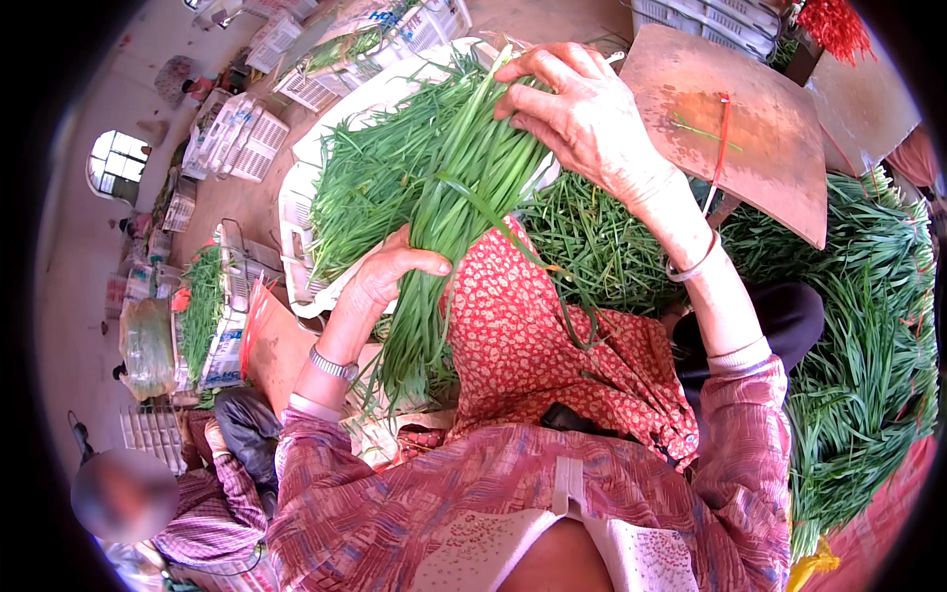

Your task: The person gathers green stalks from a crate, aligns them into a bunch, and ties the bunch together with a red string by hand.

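Observation:
A long bunch of green chives (473, 192) slants across in front of me, its pale stem ends up and its leaf tips hanging down. My left hand (387, 271) is wrapped round the lower part of it, thumb across the leaves. Near the stem ends, the bent fingers of my right hand (582, 113) grip the same bunch; their tips are partly hidden. Behind the bunch, more loose chives (370, 178) fill a white plastic crate (296, 232). Red flowered cloth (513, 331) covers my lap, and a few stray leaves droop over it.
At the upper right stands a wet brown board (681, 94) with a red tie (725, 138) on it. Chives are heaped along the right (858, 316) and beside my lap (602, 237). Stacked white crates (237, 138) line the left, where another person (212, 513) sits.

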Action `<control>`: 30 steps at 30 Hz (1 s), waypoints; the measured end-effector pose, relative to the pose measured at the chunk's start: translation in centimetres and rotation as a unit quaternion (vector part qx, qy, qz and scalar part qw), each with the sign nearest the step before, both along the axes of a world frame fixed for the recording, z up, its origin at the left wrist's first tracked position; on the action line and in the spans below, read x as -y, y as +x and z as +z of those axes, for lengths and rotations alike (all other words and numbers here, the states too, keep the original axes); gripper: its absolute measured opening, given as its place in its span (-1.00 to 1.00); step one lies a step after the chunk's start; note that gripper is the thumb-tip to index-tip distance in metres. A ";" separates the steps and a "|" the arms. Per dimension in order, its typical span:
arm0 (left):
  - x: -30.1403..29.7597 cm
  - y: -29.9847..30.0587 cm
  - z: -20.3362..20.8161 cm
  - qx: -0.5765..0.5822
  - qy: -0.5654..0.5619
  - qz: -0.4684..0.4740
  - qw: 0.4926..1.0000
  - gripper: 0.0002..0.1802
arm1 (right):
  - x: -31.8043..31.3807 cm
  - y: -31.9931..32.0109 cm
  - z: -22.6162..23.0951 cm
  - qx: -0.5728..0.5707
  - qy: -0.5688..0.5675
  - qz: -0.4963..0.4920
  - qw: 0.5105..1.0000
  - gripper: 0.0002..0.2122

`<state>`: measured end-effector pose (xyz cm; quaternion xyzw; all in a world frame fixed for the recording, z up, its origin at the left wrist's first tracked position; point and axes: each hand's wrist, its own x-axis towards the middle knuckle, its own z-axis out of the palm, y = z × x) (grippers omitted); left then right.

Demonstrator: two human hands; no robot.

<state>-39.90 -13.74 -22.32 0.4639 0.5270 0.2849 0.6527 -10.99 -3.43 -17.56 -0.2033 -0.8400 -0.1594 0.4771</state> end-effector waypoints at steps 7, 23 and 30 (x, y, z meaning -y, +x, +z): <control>0.1 -0.3 -1.9 0.042 0.027 -0.010 0.999 -0.31 | -1.3 0.4 -1.4 -0.178 -0.217 -0.004 0.960 -0.90; 1.0 -1.4 -4.0 0.093 0.012 -0.115 0.989 -0.56 | -1.7 7.8 -6.8 -0.245 -0.678 0.054 0.691 -0.29; 1.6 -1.0 -3.6 0.093 0.004 -0.080 0.992 -0.38 | -4.5 3.0 -4.1 -0.464 -0.565 0.382 0.566 -0.71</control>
